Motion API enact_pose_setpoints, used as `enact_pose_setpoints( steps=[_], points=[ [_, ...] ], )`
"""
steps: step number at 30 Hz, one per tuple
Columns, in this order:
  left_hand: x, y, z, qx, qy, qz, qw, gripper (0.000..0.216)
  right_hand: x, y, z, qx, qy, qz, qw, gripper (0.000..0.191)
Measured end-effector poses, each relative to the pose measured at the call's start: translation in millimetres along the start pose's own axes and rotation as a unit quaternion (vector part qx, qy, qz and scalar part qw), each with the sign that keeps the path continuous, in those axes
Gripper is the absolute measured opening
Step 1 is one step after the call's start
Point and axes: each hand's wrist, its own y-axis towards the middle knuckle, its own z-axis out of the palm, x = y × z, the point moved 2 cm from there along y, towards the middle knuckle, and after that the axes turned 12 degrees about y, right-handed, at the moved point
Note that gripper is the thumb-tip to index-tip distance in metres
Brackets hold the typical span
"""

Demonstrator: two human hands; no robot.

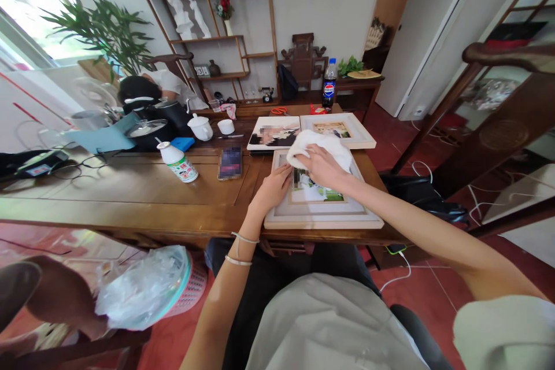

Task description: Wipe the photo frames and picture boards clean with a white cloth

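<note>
A framed picture (pixel 321 224) with a pale wooden border lies flat at the table's front edge. My right hand (pixel 323 167) is closed on a white cloth (pixel 312 141), which rests over the far part of this picture frame. Beside the cloth, my left hand (pixel 275 188) lies on the frame's left side with its fingers stretched out. Behind are a second picture frame (pixel 366 137) and a flat photo panel (pixel 271 132). The cloth covers part of the photo under the right hand.
On the table (pixel 208 202) stand a white bottle (pixel 177 162), a phone (pixel 230 163), a white teapot (pixel 200 127), a cup (pixel 226 126) and a cola bottle (pixel 329 84). A person (pixel 162 85) leans down at the far left. A lined waste basket (pixel 191 286) stands below.
</note>
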Motion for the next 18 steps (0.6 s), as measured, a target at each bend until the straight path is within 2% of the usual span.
enact_pose_setpoints(
  steps=[3, 6, 14, 18],
  points=[
    [-1, 0, -2, 0.002, -0.002, 0.0, 1.0, 0.031, 6, 19, 9, 0.018, 0.025, -0.037, 0.999, 0.053],
    [-1, 0, -1, -0.002, -0.008, 0.006, 1.0, 0.032, 3, 24, 12, 0.057, 0.04, -0.005, 0.998, 0.055],
    [5, 0, 7, -0.002, 0.002, -0.002, 1.0, 0.04, -41, -14, -25, 0.113, -0.088, 0.104, 0.984, 0.055],
    [5, 0, 5, -0.001, 0.004, -0.008, 1.0, 0.04, -53, -32, -33, 0.12, -0.122, 0.108, 0.979, 0.053]
  ],
)
